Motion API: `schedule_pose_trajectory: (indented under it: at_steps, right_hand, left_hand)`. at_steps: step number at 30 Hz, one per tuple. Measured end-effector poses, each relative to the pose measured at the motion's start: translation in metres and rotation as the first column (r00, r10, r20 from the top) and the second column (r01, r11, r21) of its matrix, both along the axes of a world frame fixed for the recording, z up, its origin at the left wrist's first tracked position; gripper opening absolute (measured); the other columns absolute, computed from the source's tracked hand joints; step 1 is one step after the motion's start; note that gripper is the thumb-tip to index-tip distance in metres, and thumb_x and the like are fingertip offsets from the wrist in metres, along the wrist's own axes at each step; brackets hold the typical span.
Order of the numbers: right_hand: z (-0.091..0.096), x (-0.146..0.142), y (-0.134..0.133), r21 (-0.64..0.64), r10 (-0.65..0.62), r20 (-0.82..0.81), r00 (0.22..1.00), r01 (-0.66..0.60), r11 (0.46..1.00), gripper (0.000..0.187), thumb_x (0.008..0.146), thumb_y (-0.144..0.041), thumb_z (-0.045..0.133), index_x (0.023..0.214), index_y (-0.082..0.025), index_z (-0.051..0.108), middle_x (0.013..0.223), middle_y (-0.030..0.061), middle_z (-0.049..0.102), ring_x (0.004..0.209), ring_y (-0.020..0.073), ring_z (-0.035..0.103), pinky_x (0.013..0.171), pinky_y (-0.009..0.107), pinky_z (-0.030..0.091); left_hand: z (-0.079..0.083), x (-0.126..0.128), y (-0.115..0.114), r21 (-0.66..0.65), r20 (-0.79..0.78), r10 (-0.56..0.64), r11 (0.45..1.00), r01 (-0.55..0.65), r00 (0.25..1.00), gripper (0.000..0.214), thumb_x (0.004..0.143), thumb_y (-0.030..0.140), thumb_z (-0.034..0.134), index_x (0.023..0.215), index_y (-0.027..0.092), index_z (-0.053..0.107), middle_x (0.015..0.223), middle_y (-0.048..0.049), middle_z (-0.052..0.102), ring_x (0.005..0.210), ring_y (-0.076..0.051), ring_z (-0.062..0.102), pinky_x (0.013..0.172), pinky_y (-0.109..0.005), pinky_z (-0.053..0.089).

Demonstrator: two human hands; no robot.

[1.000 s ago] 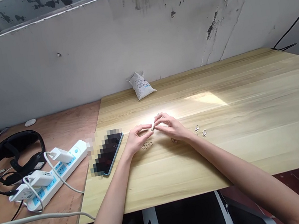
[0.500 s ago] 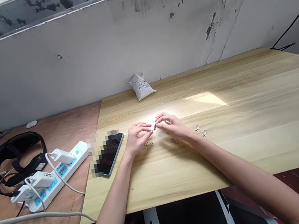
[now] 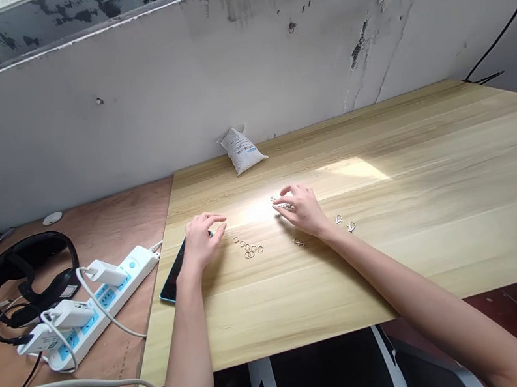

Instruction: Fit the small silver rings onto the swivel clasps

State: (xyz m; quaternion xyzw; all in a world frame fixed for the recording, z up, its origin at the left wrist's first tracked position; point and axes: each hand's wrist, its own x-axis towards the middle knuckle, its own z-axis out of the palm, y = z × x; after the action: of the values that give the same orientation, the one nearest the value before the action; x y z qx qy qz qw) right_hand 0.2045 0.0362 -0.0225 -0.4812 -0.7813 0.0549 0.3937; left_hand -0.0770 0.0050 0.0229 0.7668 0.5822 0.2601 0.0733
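My left hand (image 3: 203,239) hovers over the near part of a dark phone (image 3: 174,280), its fingers apart and nothing in them. Several small metal rings (image 3: 249,248) lie on the table to its right. My right hand (image 3: 302,210) reaches down to a few small metal clasps (image 3: 285,205), partly hidden by its fingers. Its thumb and fingers are spread around them; contact is hard to make out. Just below that wrist lies another lobster clasp (image 3: 299,243). Two more silver clasps (image 3: 345,224) lie to the right of my right forearm.
A labelled plastic packet (image 3: 242,150) rests against the wall at the back of the light wooden table (image 3: 419,206). On the brown board at left are a white power strip (image 3: 99,309) with plugged chargers, loose cables and a black headset (image 3: 29,275).
My hands have parted. My left hand has moved left off the small metal piece, uncovering the rings. My right hand has shifted slightly right to the clasps.
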Motion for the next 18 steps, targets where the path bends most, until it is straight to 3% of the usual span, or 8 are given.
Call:
schedule_pose_trajectory:
  at_steps: [4,11,18]
  right_hand:
    - [0.006,0.008,0.001,-0.014,-0.016,0.023,1.000,0.016,1.000,0.018,0.090,-0.032,0.058,0.094,-0.025,0.074,0.102,0.0094,0.063,0.099,0.0267,0.056,0.087,0.044,0.038]
    - [0.034,0.048,-0.005,-0.100,-0.070,0.081,0.994,0.078,0.992,0.021,0.090,-0.032,0.054,0.089,-0.023,0.073,0.097,0.0075,0.065,0.098,0.0252,0.057,0.087,0.042,0.036]
    - [0.043,0.090,-0.045,-0.150,-0.032,0.373,0.927,0.094,0.984,0.028,0.093,-0.029,0.049,0.080,-0.022,0.073,0.085,0.0056,0.068,0.087,0.0221,0.058,0.088,0.041,0.035]
  left_hand:
    - [-0.002,-0.008,-0.005,-0.087,-0.143,-0.067,0.995,0.055,0.987,0.015,0.085,0.036,0.060,0.088,0.027,0.073,0.109,-0.0041,0.068,0.109,-0.027,0.055,0.104,-0.049,0.032]
    - [-0.001,0.006,-0.010,-0.135,-0.224,-0.175,0.980,0.148,0.959,0.014,0.084,0.039,0.064,0.082,0.029,0.074,0.109,-0.0014,0.068,0.109,-0.025,0.055,0.110,-0.052,0.024]
    - [-0.010,0.014,-0.006,-0.009,-0.279,-0.183,0.982,0.188,0.943,0.016,0.087,0.031,0.061,0.077,0.026,0.073,0.096,-0.0016,0.070,0.099,-0.022,0.057,0.111,-0.052,0.024]
